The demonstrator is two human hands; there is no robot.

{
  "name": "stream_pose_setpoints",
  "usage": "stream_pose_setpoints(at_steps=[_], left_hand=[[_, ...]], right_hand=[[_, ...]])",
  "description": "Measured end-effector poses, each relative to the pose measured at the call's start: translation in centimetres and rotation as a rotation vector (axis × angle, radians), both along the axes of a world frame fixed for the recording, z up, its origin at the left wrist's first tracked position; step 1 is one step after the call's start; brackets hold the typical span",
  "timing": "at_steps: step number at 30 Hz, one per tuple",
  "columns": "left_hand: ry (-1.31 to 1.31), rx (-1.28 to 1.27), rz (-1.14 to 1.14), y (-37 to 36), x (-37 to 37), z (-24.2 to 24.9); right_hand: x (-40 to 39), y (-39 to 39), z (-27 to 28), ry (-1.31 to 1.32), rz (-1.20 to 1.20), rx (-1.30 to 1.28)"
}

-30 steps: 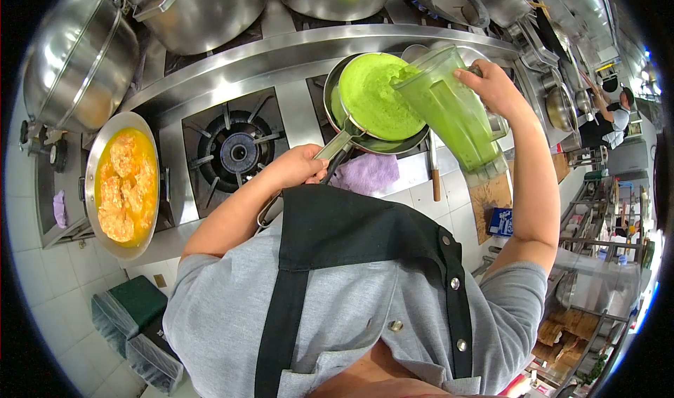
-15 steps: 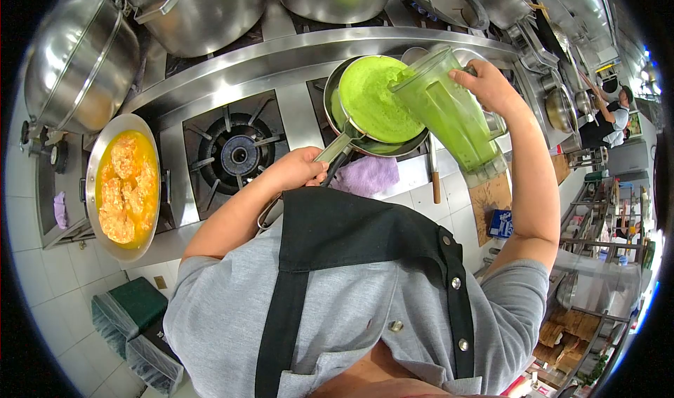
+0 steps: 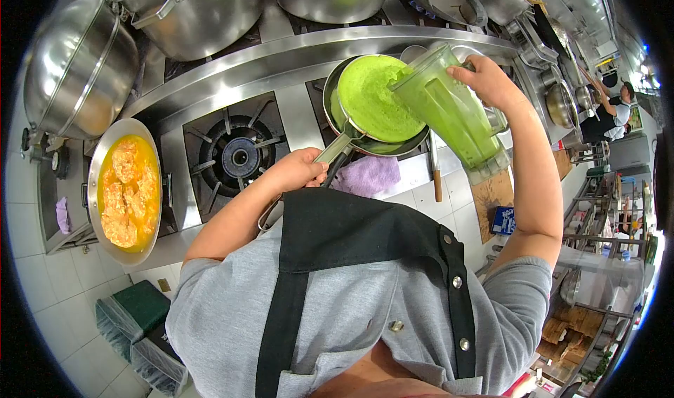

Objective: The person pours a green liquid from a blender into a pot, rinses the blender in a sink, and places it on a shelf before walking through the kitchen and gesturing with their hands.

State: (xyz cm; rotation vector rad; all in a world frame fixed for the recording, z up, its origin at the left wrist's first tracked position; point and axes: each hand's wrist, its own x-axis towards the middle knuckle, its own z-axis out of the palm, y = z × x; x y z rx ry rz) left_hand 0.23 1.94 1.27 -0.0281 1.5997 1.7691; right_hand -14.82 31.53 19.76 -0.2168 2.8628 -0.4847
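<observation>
My left hand (image 3: 300, 170) is closed around the handle of a strainer (image 3: 337, 147), whose round bowl rests over a frying pan (image 3: 328, 102). Thick bright green sauce (image 3: 379, 100) fills the strainer. My right hand (image 3: 489, 82) grips a clear blender jar (image 3: 453, 114) by its upper side. The jar is tilted, with its mouth over the strainer's right edge and green sauce coating its inside. Beneath the strainer, some green shows in the pan. The pan's dark handle passes close to my left hand, under the strainer handle.
A purple cloth (image 3: 368, 175) and a knife (image 3: 437, 177) lie on the counter's near edge. Left of the pan is a gas burner (image 3: 239, 157). Farther left, a wide pan (image 3: 98, 233) holds orange food in yellow liquid. Large pots (image 3: 189, 19) stand behind. Another person (image 3: 611, 114) is far right.
Both hands, the strainer and the tilted blender jar keep almost the same positions. The view has shifted slightly.
</observation>
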Motion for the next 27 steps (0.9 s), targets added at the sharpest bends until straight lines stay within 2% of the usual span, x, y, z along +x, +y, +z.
stream_pose_setpoints(at_steps=[27], left_hand=[[0.024,-0.016,-0.024,-0.08,-0.08,-0.5]], right_hand=[[0.18,-0.5,0.64,-0.056,-0.013,-0.007]])
